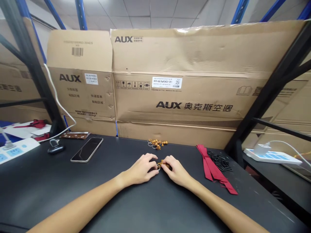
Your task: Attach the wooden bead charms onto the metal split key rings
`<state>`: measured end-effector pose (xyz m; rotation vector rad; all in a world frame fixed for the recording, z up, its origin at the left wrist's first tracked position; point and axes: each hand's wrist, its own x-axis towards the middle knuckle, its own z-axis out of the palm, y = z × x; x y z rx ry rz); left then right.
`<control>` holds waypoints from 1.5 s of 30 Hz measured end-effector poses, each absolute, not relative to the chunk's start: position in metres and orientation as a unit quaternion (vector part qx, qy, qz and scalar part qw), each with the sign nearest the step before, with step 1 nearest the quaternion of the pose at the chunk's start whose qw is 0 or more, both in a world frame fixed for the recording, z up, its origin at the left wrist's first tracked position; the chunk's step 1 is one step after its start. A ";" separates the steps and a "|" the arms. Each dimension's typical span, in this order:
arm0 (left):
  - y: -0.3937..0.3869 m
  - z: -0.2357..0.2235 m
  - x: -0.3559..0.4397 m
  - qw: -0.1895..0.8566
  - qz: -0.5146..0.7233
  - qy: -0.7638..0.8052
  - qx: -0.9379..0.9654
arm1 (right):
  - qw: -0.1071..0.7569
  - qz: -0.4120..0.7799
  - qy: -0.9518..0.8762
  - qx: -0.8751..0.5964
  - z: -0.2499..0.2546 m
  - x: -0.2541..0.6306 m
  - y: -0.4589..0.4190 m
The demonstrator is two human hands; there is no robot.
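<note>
My left hand [143, 168] and my right hand [176, 170] meet over the middle of the black table. Between their fingertips lies a beaded keychain [159, 165] with a metal ring and orange-brown cord. The curled fingers and thumb of my left hand are at the ring side. My right hand pinches the beaded part, which its fingers mostly hide. Just beyond my hands sits a small pile of similar beaded keychains [157, 143] with metal rings.
To the right lie red ribbon strips [216, 173] beside a heap of black clips [220, 161]. A phone [87, 149], a black earbud case [56, 148] and a white power strip [18, 151] are on the left. Tall cardboard [175, 111] walls the table's back edge.
</note>
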<state>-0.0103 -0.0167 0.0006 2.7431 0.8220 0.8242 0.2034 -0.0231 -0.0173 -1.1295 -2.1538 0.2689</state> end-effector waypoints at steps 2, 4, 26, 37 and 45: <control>-0.017 0.000 -0.011 0.076 0.274 0.290 0.914 | 0.338 0.120 -0.839 -0.409 -0.016 0.203 -0.025; -0.016 -0.002 -0.011 0.069 0.270 0.297 0.913 | 0.332 0.132 -0.850 -0.388 -0.013 0.203 -0.028; -0.015 -0.002 -0.010 0.047 0.272 0.276 0.921 | 0.345 0.134 -0.849 -0.377 -0.008 0.201 -0.031; -0.016 0.000 -0.010 0.061 0.277 0.280 0.917 | 0.367 0.109 -0.831 -0.402 -0.013 0.203 -0.027; -0.016 0.000 -0.008 0.034 0.270 0.264 0.925 | 0.354 0.135 -0.848 -0.370 -0.008 0.202 -0.031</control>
